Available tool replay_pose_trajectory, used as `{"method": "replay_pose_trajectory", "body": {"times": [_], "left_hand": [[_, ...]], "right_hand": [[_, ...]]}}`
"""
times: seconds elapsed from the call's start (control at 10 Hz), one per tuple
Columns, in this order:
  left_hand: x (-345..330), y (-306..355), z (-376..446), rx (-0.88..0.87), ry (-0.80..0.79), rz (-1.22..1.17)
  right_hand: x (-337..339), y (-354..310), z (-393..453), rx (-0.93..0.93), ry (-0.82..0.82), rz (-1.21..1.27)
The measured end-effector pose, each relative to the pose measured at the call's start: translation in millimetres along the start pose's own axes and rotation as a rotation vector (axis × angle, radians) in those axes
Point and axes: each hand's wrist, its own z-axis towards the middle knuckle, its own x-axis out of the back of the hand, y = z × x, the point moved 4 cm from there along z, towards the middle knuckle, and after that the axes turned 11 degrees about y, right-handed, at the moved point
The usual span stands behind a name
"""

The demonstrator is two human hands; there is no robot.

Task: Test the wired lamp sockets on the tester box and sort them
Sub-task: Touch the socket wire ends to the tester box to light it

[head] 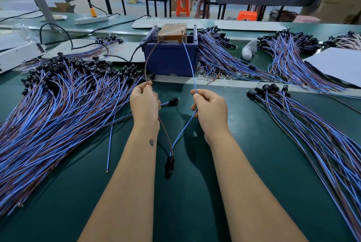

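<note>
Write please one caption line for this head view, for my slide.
Left hand and right hand hold the socket's two wires up to the tester box.

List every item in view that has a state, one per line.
left hand: pinches brown wire
right hand: pinches blue wire
socket: hangs below hands
tester box: both wire tips reach its top

Both forearms reach forward, left hand (145, 101) and right hand (210, 108) each pinching.
</note>
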Motion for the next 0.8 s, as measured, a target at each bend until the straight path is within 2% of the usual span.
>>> {"method": "replay_pose_trajectory", "body": {"times": [0.5,0.8], "left_hand": [[0.6,0.6,-1.2,0.016,0.005,-0.006],[3.5,0.4,-5.8,-0.047,0.109,-0.027]], "right_hand": [[-2.8,-0.1,-0.5,0.033,-0.027,-0.072],[-2.5,0.0,-0.5,0.037,-0.025,-0.072]]}}
